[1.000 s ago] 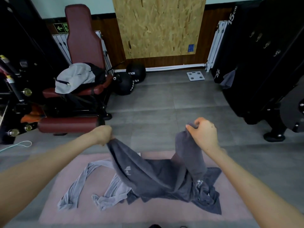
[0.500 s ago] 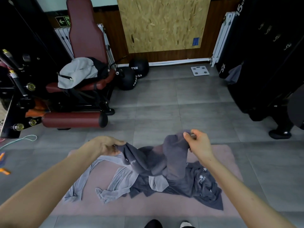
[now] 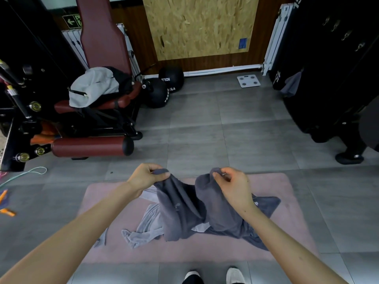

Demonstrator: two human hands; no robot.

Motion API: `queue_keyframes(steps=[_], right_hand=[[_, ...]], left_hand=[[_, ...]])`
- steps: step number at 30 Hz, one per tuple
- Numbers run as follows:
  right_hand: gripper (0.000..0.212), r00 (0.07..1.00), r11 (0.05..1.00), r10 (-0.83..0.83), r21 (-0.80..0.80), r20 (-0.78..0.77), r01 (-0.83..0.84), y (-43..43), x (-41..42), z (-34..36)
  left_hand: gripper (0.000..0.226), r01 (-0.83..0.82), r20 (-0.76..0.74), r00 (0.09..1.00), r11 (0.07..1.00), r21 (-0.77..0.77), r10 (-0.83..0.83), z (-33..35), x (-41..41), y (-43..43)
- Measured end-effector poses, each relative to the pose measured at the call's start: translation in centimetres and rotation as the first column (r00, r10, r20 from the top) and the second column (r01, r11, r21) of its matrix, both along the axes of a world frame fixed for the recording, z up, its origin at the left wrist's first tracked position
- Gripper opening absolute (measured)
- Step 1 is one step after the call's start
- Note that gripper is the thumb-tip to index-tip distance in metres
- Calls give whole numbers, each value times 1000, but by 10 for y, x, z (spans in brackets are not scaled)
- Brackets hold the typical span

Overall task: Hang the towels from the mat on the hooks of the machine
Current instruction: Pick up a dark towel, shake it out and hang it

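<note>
Both hands sit closer together at centre frame than half a second earlier, and the dark grey towel (image 3: 184, 206) hangs in narrower folds. The left hand (image 3: 146, 177) pinches one top corner and the right hand (image 3: 233, 185) the other, while the towel's lower edge pools on the pink mat (image 3: 287, 201). It would be best to lift it clear, corners taut, before turning to the hooks (image 3: 346, 35) at upper right.
</note>
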State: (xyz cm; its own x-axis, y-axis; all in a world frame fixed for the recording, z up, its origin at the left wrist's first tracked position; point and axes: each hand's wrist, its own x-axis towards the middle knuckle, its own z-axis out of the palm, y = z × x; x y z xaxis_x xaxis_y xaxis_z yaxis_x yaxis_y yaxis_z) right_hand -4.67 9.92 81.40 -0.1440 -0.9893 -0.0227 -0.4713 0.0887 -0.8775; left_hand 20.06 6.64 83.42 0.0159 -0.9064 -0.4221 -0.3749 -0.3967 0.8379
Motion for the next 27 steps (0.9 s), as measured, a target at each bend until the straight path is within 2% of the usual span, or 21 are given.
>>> queue_keyframes(steps=[2, 7, 10, 15, 19, 21, 23, 25, 27], right_hand=[[31, 998, 1000, -27, 1, 48, 27, 2, 3, 2], [35, 992, 998, -68, -6, 108, 69, 9, 12, 4], [24, 987, 992, -111, -39, 118, 116, 15, 17, 2], [19, 966, 958, -222, -157, 130, 241, 22, 40, 11], [27, 993, 962, -96, -264, -69, 75, 30, 44, 11], [42, 983, 952, -9, -302, -183, -47, 36, 41, 11], [54, 963, 928, 29, -352, -267, -125, 39, 36, 11], [58, 950, 914, 57, -367, -307, -173, 40, 32, 12], [56, 963, 921, 97, -343, -251, -182, 42, 28, 15]], left_hand=[[6, 53, -17, 998, 998, 16, -53, 11, -10, 5], [9, 84, -162, 986, 971, 223, -49, 33, -38, 7], [12, 15, -226, 973, 972, 236, 40, 40, -56, 5], [13, -1, -203, 978, 975, 224, 48, 45, -85, 3], [19, -4, -252, 965, 961, 275, 76, 53, -97, -1], [28, 65, -228, 974, 958, 280, 0, 58, -96, -3], [29, 153, -230, 969, 947, 281, -88, 61, -97, -4], [25, 208, -226, 963, 937, 281, -146, 63, -98, -6], [18, 283, -184, 953, 922, 263, -240, 66, -97, -9]])
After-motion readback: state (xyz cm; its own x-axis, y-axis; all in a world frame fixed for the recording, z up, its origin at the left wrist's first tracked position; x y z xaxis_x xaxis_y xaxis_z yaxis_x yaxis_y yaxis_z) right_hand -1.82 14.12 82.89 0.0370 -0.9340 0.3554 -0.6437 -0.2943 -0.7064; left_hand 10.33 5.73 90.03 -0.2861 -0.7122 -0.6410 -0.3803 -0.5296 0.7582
